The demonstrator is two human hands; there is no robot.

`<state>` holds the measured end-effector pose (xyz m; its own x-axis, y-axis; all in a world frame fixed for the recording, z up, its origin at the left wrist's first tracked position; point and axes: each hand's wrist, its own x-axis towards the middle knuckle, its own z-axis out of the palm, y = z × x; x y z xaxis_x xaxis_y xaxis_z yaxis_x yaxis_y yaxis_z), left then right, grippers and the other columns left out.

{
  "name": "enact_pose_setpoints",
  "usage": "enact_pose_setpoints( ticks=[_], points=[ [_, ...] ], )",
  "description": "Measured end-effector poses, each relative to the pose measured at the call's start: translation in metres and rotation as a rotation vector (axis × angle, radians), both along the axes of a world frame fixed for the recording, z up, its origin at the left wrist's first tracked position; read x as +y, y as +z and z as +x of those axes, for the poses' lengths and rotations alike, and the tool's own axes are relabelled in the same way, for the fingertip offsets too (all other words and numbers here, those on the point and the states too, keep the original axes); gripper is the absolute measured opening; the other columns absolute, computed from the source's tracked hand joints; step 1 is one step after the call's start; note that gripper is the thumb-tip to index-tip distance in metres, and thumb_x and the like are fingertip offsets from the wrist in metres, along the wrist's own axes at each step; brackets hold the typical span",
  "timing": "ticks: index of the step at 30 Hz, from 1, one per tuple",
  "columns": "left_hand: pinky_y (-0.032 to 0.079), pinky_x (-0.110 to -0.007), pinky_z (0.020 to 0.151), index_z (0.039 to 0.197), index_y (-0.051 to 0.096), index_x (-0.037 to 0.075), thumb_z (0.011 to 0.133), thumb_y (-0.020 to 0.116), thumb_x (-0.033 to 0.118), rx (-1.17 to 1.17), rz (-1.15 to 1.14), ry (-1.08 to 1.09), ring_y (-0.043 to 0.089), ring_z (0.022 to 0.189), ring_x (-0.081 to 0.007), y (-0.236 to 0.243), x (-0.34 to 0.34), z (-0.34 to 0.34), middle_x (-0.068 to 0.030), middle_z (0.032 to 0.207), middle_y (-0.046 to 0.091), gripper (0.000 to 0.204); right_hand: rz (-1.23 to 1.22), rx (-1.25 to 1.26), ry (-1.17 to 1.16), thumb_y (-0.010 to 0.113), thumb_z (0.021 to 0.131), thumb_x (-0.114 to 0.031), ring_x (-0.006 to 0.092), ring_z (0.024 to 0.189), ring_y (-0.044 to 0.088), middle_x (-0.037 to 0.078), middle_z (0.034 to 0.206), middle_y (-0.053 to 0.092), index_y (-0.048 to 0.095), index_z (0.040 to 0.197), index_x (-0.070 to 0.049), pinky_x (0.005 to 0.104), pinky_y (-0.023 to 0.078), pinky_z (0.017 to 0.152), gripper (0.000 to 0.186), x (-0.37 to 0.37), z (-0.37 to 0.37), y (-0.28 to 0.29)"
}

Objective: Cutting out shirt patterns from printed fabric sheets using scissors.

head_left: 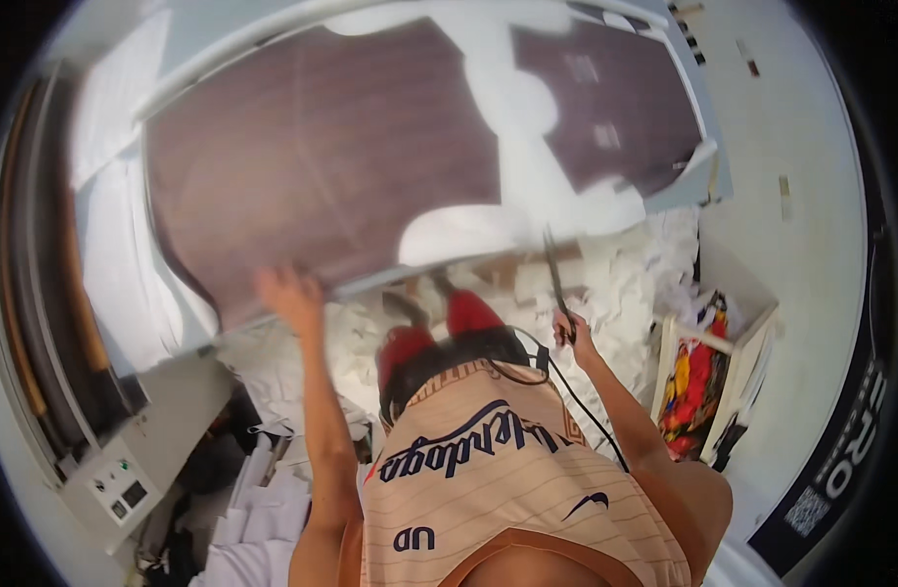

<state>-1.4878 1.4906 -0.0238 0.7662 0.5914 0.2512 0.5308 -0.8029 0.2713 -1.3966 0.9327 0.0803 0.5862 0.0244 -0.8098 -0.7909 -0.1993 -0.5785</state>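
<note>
A wide white sheet [523, 161] carries large dark brown-purple panels [322, 147] and lies across the table in front of me. My left hand [292, 293] rests on the near edge of the left panel, fingers stretched out, blurred by motion. To the right, my right hand [576, 338] is closed around the handles of a long dark pair of scissors [554, 269]. Its blades point away from me, up to the sheet's near edge. The tips are hard to make out against the white.
White scraps [625, 284] pile up below the table's near edge, around my legs. A box of red and yellow pieces [693, 386] stands at right. On the left are long rolls [62, 254] and a machine with a control panel [121, 489]. A black cable [586, 411] hangs beside me.
</note>
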Motion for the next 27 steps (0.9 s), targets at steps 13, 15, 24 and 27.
enact_pose_setpoints(
  ticks=[13,15,24,27],
  points=[
    [0.047,-0.048,0.089,0.123,0.063,0.011,0.079,0.075,0.026,0.219,-0.279,-0.939,0.056,0.111,-0.0351,-0.047,-0.336,0.187,-0.0159,0.121,0.06,0.048,0.231,-0.038,0.08,0.059,0.101,-0.037,0.0095,0.064,0.052,-0.004,0.072,0.05,0.057,0.086,-0.01,0.0272,0.041,0.059,0.031,-0.021,-0.028,-0.095],
    [0.047,-0.046,0.081,0.098,0.063,0.008,0.083,0.062,0.009,0.155,-0.269,-0.905,0.058,0.098,-0.0326,-0.058,-0.341,0.184,-0.0112,0.101,0.06,0.015,0.234,-0.046,0.076,0.061,0.101,-0.034,0.0084,0.065,0.051,-0.004,0.073,0.05,0.058,0.088,-0.01,0.026,0.04,0.058,0.028,-0.024,-0.029,-0.108],
    [0.045,-0.048,0.079,0.095,0.062,0.007,0.083,0.062,0.007,0.152,-0.367,-0.933,0.057,0.098,-0.0342,-0.065,-0.346,0.185,-0.0117,0.102,0.061,0.012,0.22,-0.152,-0.033,0.07,0.098,-0.042,0.0057,0.05,0.046,-0.005,0.058,0.048,0.057,0.075,-0.008,0.0251,0.034,0.047,0.043,0.005,-0.006,-0.138],
    [0.045,-0.048,0.08,0.095,0.062,0.007,0.082,0.061,0.006,0.13,-0.384,-0.923,0.057,0.098,-0.0343,-0.069,-0.345,0.183,-0.0118,0.101,0.061,0.013,0.11,-0.219,0.092,0.061,0.104,-0.044,0.0057,0.053,0.046,-0.004,0.061,0.048,0.061,0.078,-0.003,0.0267,0.032,0.048,0.048,0.01,-0.002,-0.133]
  ],
)
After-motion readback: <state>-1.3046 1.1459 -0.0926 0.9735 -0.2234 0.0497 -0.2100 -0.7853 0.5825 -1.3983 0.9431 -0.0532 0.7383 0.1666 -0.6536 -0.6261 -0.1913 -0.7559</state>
